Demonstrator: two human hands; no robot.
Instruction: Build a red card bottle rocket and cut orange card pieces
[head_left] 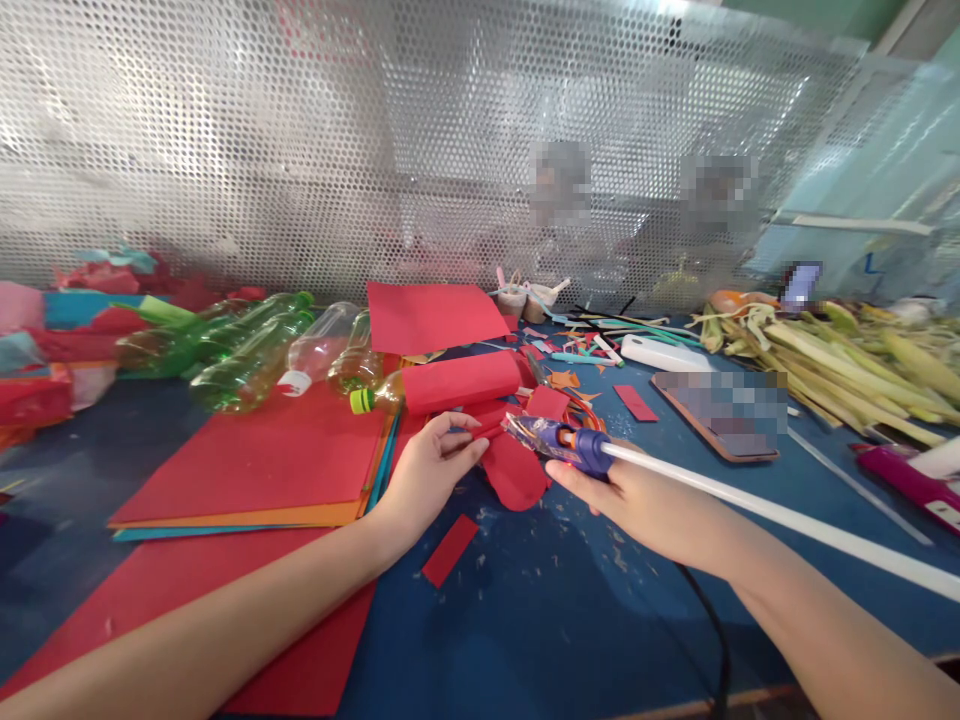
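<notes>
Surface (525, 640): blue, with your red-wrapped bottle (461, 382) lying just beyond your left hand (429, 465).
Glue gun (596, 455): your right hand (634, 495) grips it, fingers partly hidden; you seem to be gluing.
Red paper piece (495, 429): at the nozzle, your left fingers nearly together, pinching it; next calls for steadiness, fingertips clear of heat.

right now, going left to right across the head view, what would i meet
translucent green plastic bottles, bare left hand, blue glue gun body, small red paper rectangle, orange-edged smartphone, magenta object with white part
</notes>
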